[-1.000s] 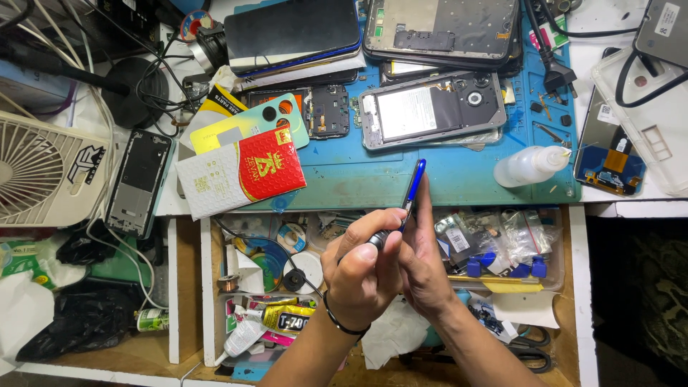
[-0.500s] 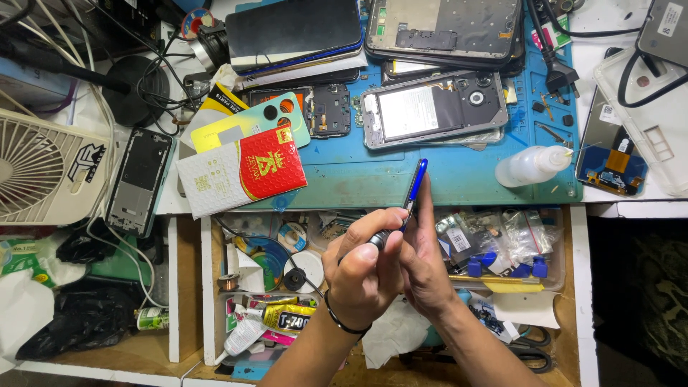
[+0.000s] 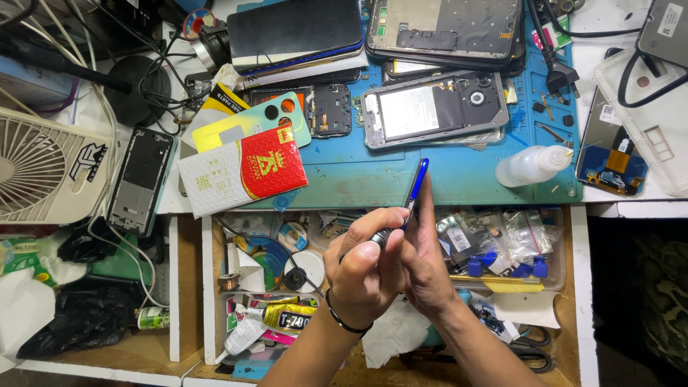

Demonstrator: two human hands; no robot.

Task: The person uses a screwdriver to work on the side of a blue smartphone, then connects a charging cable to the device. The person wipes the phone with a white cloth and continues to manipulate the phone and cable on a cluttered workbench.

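Both my hands meet over an open drawer, below the blue work mat. My left hand, with a black wristband, is closed around the dark lower end of a blue pen-shaped tool. My right hand presses against the tool from the right, its forefinger laid straight up along the blue shaft. The tool's tip points up toward an opened phone lying back-side up on the mat.
Several phones and phone parts cover the mat, with a red and white box at its left and a white squeeze bottle at its right. The drawer holds glue tubes, tape rolls and bagged parts. A white fan stands at the far left.
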